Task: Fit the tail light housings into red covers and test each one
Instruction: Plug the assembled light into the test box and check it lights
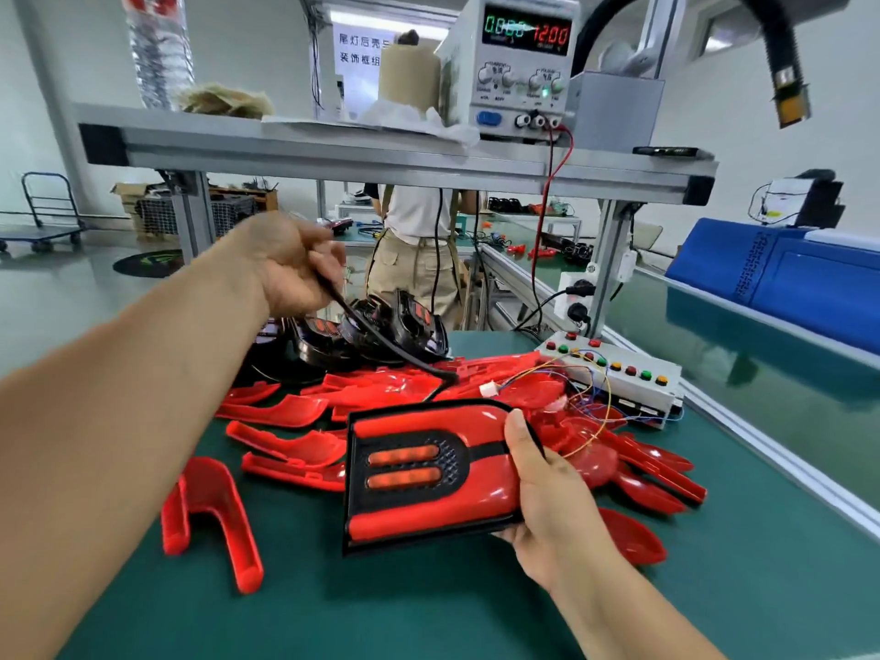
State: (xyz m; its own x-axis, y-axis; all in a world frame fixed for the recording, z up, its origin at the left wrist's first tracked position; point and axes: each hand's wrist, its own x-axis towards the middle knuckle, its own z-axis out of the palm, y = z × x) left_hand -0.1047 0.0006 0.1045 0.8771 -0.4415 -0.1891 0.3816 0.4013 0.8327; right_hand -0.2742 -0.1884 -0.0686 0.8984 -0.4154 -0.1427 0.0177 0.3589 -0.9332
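Assembled tail light (428,473), red cover in a black frame, was held face up just above the worktop (333,612), over a scatter of loose red covers (281,412). Right hand (547,497) was clamped on its right end, thumb on top, fingers underneath. Left hand (290,264) was raised, fingers closed round the black cable (414,360) that ran down to the light's far edge. The piece was judged light and stiff: thin moulded plastic, carried by one hand. The glossy red face looked slick and prone to scratches and prints, so the black rim seemed the better hold. The cable looked limp and was probably the weak point; safer to grip near its end. Black housings (381,326) stood behind.
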